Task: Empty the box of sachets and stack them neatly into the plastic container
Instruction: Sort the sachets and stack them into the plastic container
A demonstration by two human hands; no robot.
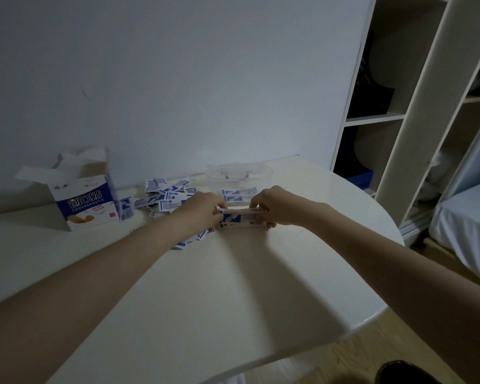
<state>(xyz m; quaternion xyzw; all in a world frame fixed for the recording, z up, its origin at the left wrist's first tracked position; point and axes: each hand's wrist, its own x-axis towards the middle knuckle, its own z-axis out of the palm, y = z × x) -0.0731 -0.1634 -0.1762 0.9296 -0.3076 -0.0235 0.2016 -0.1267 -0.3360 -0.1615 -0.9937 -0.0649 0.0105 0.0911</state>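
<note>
Both hands, left (205, 210) and right (272, 207), clamped on ends of small sachet stack (240, 218) just above table (233, 286), in front of clear plastic container (240, 174), loose sachets (168, 196) left of container, opened box (85, 200) farther left.

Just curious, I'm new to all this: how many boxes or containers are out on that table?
2. The opened cardboard box stands at the table's left, near the wall. The clear plastic container sits at the far side, beyond the hands. Nothing seems to hide another.
</note>
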